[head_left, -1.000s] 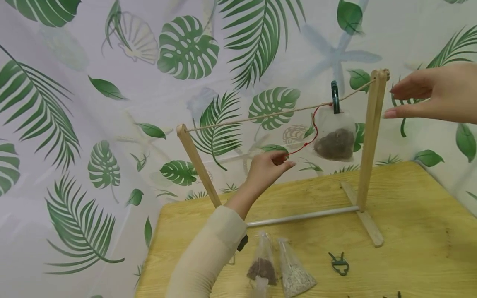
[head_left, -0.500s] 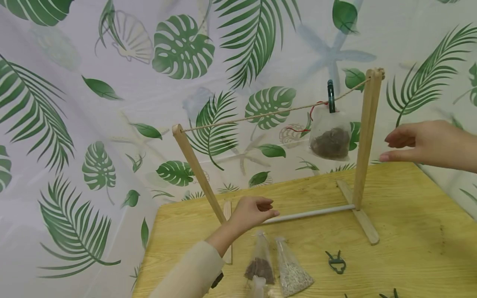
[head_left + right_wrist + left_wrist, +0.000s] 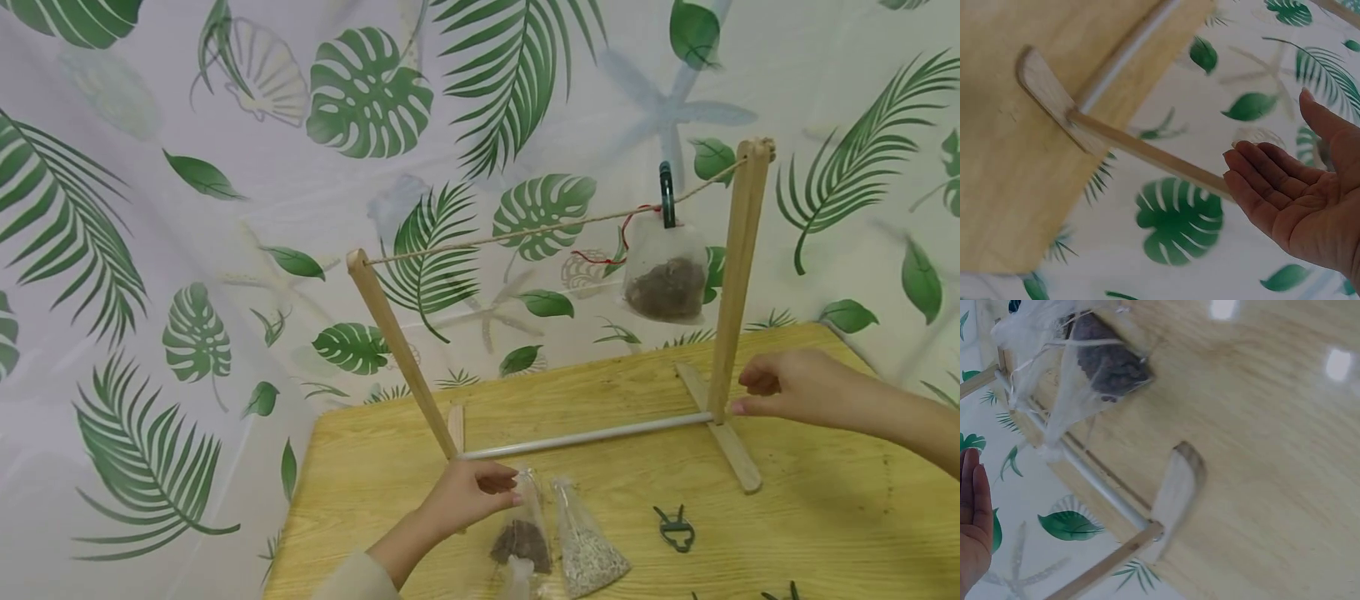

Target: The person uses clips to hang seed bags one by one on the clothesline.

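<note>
A clear bag with dark contents [image 3: 667,287] hangs from a twine line [image 3: 480,242], held by a dark clip [image 3: 667,196]. From beside the clip a red string [image 3: 625,237] dangles loose. My left hand [image 3: 465,500] hovers near the top of another bag of dark pieces [image 3: 522,542], fingers relaxed and holding nothing; whether it brushes that bag I cannot tell. Beside the right wooden post [image 3: 738,283] is my right hand [image 3: 798,387]. In the right wrist view its palm [image 3: 1310,212] is bare, with the fingers loosely extended.
A bag of pale grains [image 3: 588,554] lies on the wooden table [image 3: 840,467], with a green clip [image 3: 677,529] to its right. More clips show at the bottom edge. A white rod [image 3: 592,436] joins the stand's posts low down, the left post [image 3: 401,350] leaning.
The left hand let go of the red string and came down toward the bags on the table. My right hand dropped from beside the right post's top to near its base.
</note>
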A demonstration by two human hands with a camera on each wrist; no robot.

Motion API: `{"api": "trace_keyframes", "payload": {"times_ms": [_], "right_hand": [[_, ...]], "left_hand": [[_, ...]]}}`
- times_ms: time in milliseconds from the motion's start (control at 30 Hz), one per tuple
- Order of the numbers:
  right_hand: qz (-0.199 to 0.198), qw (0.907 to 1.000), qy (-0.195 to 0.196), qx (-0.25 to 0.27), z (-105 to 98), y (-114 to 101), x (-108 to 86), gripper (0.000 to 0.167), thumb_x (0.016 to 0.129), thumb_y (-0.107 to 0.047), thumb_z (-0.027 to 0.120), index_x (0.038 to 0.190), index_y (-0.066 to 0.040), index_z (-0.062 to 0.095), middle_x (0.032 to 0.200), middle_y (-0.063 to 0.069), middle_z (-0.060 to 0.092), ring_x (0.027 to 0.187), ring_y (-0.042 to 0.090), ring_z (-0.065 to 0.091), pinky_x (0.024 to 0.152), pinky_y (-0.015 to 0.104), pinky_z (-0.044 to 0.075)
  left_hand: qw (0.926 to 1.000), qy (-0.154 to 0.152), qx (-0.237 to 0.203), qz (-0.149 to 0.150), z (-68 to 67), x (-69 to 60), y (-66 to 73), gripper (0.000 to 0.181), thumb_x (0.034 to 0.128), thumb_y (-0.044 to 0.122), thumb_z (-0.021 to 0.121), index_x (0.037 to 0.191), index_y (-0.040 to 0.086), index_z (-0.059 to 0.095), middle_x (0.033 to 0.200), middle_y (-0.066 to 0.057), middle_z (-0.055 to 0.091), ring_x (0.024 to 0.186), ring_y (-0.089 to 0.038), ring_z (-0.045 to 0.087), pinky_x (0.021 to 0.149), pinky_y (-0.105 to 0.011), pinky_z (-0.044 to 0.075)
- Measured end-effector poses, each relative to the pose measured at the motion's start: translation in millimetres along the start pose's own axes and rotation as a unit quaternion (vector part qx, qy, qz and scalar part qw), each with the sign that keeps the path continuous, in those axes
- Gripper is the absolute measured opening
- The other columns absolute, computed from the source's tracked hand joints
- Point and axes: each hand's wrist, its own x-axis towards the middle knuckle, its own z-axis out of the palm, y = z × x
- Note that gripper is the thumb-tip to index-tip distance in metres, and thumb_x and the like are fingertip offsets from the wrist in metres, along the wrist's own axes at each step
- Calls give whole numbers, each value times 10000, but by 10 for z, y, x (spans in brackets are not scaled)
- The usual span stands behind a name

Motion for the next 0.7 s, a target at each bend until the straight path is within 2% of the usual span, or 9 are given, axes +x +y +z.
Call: {"api": "trace_keyframes", "payload": {"times_ms": [100, 200, 300, 400, 500, 600, 700], "right_hand": [[-100, 9993, -186, 304, 217, 26, -6, 380, 799, -309, 750, 926, 40, 669, 811, 41, 692, 707, 178, 650, 594, 293, 527], [-71, 9975, -363, 605, 398, 45, -1, 343, 807, -289, 745, 909, 29, 671, 794, 27, 684, 678, 128, 630, 576, 274, 514], [-121, 9964, -486, 683, 570, 57, 10, 296, 809, -285, 742, 835, -6, 647, 698, -39, 607, 568, 41, 496, 510, 228, 419], [-140, 9952, -624, 744, 728, 63, 25, 279, 807, -288, 741, 741, -59, 595, 601, -87, 467, 511, 8, 326, 476, 205, 299], [-78, 9927, -831, 875, 861, 77, 44, 348, 811, -298, 733, 633, -129, 487, 546, -101, 311, 483, 14, 217, 463, 189, 216], [4, 9892, -1085, 989, 974, 93, 70, 434, 816, -329, 724, 590, -178, 385, 534, -104, 206, 474, 26, 153, 460, 184, 168], [209, 9848, -1410, 996, 1088, 90, 78, 465, 812, -361, 723, 567, -192, 365, 516, -111, 187, 473, 38, 137, 458, 185, 158]], "left_hand": [[10000, -20, -66, 32, -8, -152, -83, 378, 845, 279, 720, 1127, 30, 688, 998, -122, 714, 807, -67, 667, 701, -212, 530], [9996, -219, -204, 2, 19, -283, -176, 369, 841, 258, 726, 1124, 25, 687, 993, -128, 714, 802, -54, 666, 698, -207, 530], [9983, -460, -352, -19, 55, -376, -269, 380, 832, 233, 735, 1132, 7, 679, 1011, -155, 707, 833, -83, 678, 713, -194, 528], [9969, -672, -418, 10, 76, -423, -341, 375, 831, 191, 734, 1139, -13, 669, 1042, -178, 695, 896, -175, 691, 739, -191, 526], [9937, -1002, -509, 18, 90, -438, -392, 396, 836, 156, 725, 1174, -33, 641, 1105, -173, 678, 984, -231, 672, 800, -208, 521], [9871, -1486, -601, -25, 109, -436, -459, 430, 849, 123, 708, 1229, -43, 597, 1173, -140, 657, 1056, -179, 641, 870, -215, 497], [9785, -1938, -703, -98, 135, -444, -550, 442, 869, 75, 674, 1274, -51, 553, 1230, -150, 623, 1116, -160, 606, 917, -212, 471]]}}
